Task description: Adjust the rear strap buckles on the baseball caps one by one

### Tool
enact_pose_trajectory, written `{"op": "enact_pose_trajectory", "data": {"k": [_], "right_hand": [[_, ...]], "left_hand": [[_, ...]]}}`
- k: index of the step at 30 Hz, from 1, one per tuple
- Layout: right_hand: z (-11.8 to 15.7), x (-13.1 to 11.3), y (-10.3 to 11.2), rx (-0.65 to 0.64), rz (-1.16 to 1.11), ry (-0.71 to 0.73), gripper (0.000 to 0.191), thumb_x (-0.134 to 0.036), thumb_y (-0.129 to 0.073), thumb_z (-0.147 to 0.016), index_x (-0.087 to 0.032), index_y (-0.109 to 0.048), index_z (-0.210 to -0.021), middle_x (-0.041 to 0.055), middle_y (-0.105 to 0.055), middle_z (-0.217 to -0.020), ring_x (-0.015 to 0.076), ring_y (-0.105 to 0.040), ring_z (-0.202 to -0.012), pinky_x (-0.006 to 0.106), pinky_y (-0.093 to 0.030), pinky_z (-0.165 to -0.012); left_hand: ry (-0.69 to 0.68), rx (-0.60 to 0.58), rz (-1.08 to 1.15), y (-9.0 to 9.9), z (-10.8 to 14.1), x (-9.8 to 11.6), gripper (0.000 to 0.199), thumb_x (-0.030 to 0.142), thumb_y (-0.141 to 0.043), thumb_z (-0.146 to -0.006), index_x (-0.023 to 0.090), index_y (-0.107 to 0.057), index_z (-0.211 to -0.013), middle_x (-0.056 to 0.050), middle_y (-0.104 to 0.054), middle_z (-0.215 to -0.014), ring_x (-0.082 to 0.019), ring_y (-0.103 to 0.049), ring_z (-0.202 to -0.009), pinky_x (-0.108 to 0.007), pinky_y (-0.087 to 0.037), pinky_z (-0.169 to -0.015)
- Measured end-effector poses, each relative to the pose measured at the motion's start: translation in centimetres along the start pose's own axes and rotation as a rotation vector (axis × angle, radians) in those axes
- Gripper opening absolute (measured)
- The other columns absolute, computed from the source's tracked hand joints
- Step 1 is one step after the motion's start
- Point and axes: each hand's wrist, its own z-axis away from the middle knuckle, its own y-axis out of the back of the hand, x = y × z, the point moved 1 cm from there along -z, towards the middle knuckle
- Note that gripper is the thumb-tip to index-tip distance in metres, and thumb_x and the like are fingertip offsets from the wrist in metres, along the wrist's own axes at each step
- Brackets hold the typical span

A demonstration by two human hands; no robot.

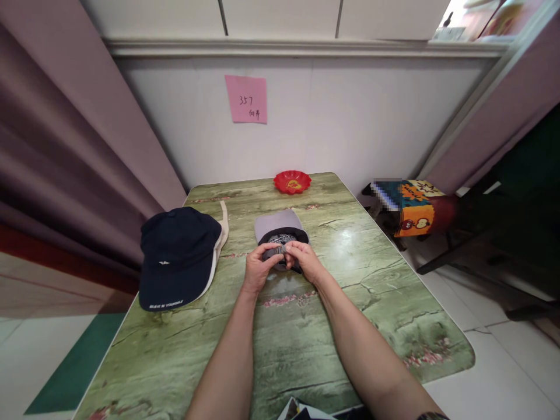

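A grey cap (pixel 280 223) lies upside down in the middle of the table, its brim pointing away from me and its dark inside showing. At its near edge is a strap with a small metal buckle (pixel 280 249). My left hand (pixel 259 265) pinches the strap just left of the buckle, thumb below and fingers above. From the other side my right hand (pixel 305 259) pinches the strap at the buckle's right end. Both hands are closed, and the fingers hide part of the strap. To the left rests a navy cap (pixel 179 251) with white lettering on its brim and a pale strap.
A red scalloped dish (pixel 292 182) stands at the back of the green wood-patterned table (pixel 371 326). A pink note (pixel 247 100) is stuck to the white wall. On the right is a stool with a colourful cover (pixel 417 210). Papers (pixel 301 411) poke in at the near edge.
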Motion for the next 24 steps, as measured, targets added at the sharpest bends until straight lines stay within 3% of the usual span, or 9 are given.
{"op": "enact_pose_trajectory", "data": {"k": [24], "right_hand": [[0.27,0.07,0.21,-0.09,0.07,0.013,0.032,-0.048,-0.069,-0.08,-0.018,-0.059,-0.076,-0.005,-0.056,-0.058,0.0074,-0.05,-0.045,0.02,-0.041,-0.048]], "left_hand": [[0.048,-0.026,-0.005,0.35,0.02,0.06,0.033,0.031,-0.083,-0.063,0.019,-0.076,-0.092,-0.004,-0.074,-0.092,-0.018,-0.066,-0.085,-0.031,-0.051,-0.083]]}}
